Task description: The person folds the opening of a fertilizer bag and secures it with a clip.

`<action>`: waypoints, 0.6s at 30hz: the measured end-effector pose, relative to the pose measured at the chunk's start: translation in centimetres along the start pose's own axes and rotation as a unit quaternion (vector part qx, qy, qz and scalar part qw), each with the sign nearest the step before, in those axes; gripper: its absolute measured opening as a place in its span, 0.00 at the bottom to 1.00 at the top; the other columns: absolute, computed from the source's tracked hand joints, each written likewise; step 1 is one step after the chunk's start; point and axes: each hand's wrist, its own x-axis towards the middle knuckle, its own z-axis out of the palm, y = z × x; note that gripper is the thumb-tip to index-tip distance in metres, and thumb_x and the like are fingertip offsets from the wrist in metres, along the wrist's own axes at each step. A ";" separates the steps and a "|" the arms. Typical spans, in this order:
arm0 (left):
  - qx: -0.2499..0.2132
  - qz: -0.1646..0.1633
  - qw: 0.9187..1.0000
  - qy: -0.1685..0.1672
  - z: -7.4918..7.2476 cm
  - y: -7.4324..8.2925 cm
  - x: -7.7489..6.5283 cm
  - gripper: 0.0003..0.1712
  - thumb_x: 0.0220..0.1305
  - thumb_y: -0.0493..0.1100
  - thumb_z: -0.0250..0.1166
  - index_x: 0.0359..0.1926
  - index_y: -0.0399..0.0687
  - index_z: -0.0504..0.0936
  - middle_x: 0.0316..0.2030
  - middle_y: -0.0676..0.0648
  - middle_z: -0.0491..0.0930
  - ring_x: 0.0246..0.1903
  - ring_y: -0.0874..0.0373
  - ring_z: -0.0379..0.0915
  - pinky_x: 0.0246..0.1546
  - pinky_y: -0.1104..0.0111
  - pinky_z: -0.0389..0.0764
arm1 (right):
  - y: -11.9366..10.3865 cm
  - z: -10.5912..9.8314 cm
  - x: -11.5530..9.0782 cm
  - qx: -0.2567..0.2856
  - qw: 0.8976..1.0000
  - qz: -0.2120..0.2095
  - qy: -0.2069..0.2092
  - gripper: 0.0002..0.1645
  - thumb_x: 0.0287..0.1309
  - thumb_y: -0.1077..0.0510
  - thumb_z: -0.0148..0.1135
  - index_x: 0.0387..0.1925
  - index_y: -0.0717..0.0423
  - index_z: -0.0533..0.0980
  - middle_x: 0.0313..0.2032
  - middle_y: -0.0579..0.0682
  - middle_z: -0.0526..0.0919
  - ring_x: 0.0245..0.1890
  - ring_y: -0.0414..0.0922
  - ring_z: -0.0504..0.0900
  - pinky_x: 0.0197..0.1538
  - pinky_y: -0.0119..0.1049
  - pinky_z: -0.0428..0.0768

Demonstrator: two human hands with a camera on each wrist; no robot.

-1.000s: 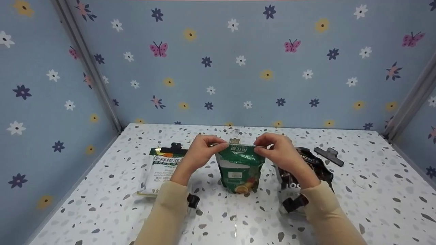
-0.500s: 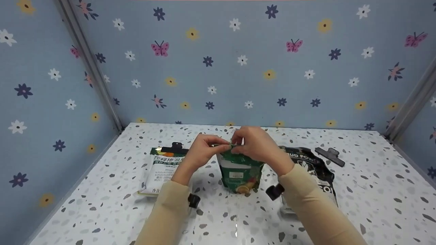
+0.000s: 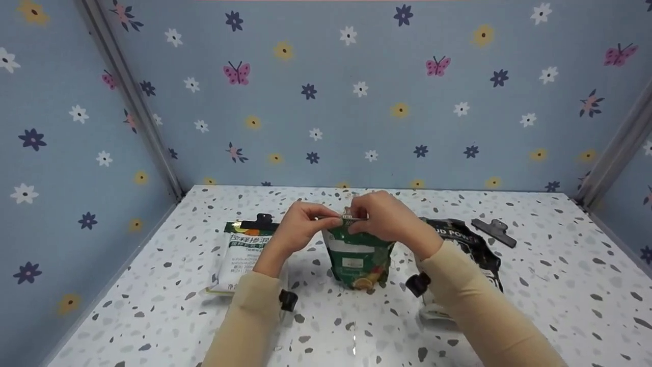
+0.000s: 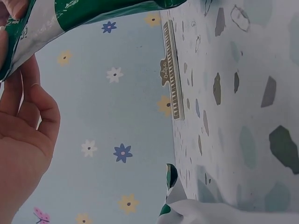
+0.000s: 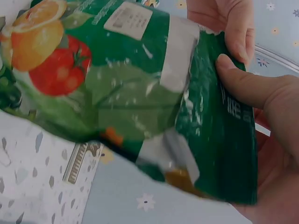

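A green pouch (image 3: 356,260) with fruit and vegetables printed on it stands upright mid-table, its top edge raised between both hands. My left hand (image 3: 300,227) pinches that edge at the left, thumb in front and fingers behind. Close beside it, my right hand (image 3: 384,216) pinches the same edge, right of the middle. In the right wrist view the pouch (image 5: 135,84) has a crease below its top band, and the right thumb (image 5: 252,86) presses on this band near the left fingertips. The right hand hides the pouch's upper right corner in the head view.
Left of the pouch lies a white bag (image 3: 244,262) with a black clip (image 3: 257,225) on its top. A black bag (image 3: 466,239) is at the right, partly behind the right forearm. Beyond it lies a loose dark clip (image 3: 494,233). A gold-and-white crested strip (image 4: 173,70) lies behind the pouch.
My right hand has slid left along the pouch's top edge, from the right corner to near the left hand. My left hand has stayed in place. More of the black bag now shows.
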 end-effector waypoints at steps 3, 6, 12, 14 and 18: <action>0.000 -0.005 1.000 0.001 0.0 0.0 -0.1 0.11 0.63 0.51 0.71 0.41 0.50 0.91 0.38 0.51 0.86 0.36 0.51 0.76 0.38 0.61 0.79 | 0.8 -0.4 -0.5 0.012 1.000 -0.002 -0.005 0.11 0.58 0.54 0.73 0.30 0.52 0.78 0.27 0.47 0.77 0.27 0.45 0.73 0.31 0.40 0.74; -0.001 -0.011 1.000 -0.001 0.0 0.1 -0.1 0.11 0.63 0.50 0.71 0.41 0.50 0.91 0.38 0.51 0.86 0.36 0.52 0.76 0.39 0.62 0.79 | 1.9 -0.8 -1.1 0.034 0.999 -0.008 -0.003 0.11 0.58 0.54 0.73 0.29 0.52 0.77 0.25 0.47 0.75 0.25 0.44 0.70 0.30 0.40 0.71; -0.007 -0.014 1.000 -0.014 0.1 0.4 0.0 0.11 0.64 0.48 0.71 0.42 0.47 0.90 0.38 0.49 0.86 0.35 0.51 0.77 0.39 0.61 0.79 | 3.5 -1.1 -2.2 0.051 0.999 -0.016 0.001 0.12 0.57 0.53 0.74 0.27 0.50 0.76 0.21 0.45 0.70 0.22 0.42 0.66 0.30 0.40 0.68; -0.006 -0.017 1.000 -0.012 0.1 0.3 0.0 0.11 0.64 0.47 0.71 0.43 0.46 0.90 0.39 0.49 0.86 0.35 0.52 0.78 0.39 0.61 0.79 | 3.7 -1.2 -2.4 0.054 0.998 -0.013 0.001 0.13 0.57 0.53 0.74 0.26 0.51 0.76 0.21 0.45 0.69 0.21 0.42 0.65 0.30 0.40 0.67; -0.006 -0.023 1.000 -0.006 0.1 0.0 0.0 0.11 0.64 0.44 0.70 0.43 0.44 0.90 0.40 0.49 0.86 0.35 0.54 0.78 0.39 0.62 0.79 | 4.0 -1.4 -2.8 0.059 0.998 -0.007 0.004 0.14 0.56 0.54 0.74 0.25 0.51 0.75 0.20 0.45 0.68 0.21 0.43 0.63 0.31 0.41 0.67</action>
